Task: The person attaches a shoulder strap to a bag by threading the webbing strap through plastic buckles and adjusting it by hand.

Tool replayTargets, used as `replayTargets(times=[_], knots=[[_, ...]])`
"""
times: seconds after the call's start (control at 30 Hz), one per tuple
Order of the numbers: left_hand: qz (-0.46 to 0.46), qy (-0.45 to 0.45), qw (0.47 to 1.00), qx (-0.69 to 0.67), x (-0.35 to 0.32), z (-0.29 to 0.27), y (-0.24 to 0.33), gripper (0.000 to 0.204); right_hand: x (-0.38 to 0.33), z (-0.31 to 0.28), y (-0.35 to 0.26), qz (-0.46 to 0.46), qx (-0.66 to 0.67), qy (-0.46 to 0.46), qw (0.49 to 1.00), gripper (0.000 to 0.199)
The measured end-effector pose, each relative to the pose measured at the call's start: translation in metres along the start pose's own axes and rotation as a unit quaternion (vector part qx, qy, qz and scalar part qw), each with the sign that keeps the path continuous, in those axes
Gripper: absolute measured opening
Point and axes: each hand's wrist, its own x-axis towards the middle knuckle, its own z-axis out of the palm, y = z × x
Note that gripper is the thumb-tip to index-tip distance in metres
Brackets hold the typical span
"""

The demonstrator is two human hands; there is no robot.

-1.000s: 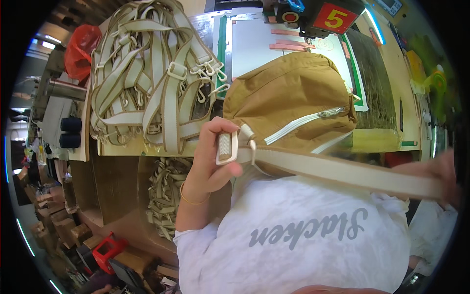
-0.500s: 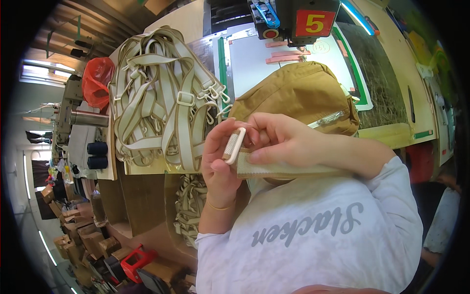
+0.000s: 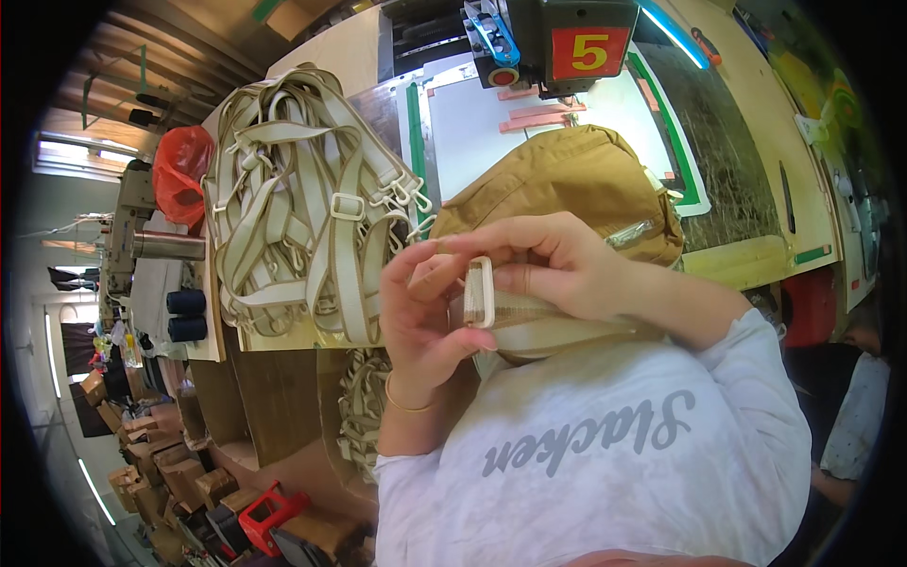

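A cream slide buckle (image 3: 487,292) is between my two hands, with cream-and-tan webbing strap (image 3: 567,333) through it. My left hand (image 3: 416,307) curls round the buckle's left side, thumb by its lower end and fingers near its top. My right hand (image 3: 576,269) pinches at the buckle's right side, its thumb pressed toward the slot. The strap runs rightward under my right wrist. What the right fingertips grip is partly hidden behind the buckle.
A tan fabric bag (image 3: 567,180) lies just beyond my hands. To the left is a heap of webbing straps (image 3: 283,208) with buckles and hooks. Behind stands a sewing machine head (image 3: 567,42). A red plastic bag (image 3: 181,172) and dark thread spools (image 3: 186,317) are far left.
The buckle has turned more upright and shifted slightly right. My right hand has moved closer to it, and the strap's end that showed beside it is now at the buckle.
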Motion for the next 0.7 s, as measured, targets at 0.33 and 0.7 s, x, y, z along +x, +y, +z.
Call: replayTargets(times=[0.33,0.7], knots=[[-0.217,0.004,0.971,-0.100,0.020,-0.011,0.007,0.068,0.012,-0.019,0.000,0.106,0.141,0.021,0.984,0.014],[-0.147,-0.020,0.982,0.120,0.016,0.006,0.012,0.049,-0.001,-0.052,-0.023,-0.044,0.234,0.079,0.968,0.008]])
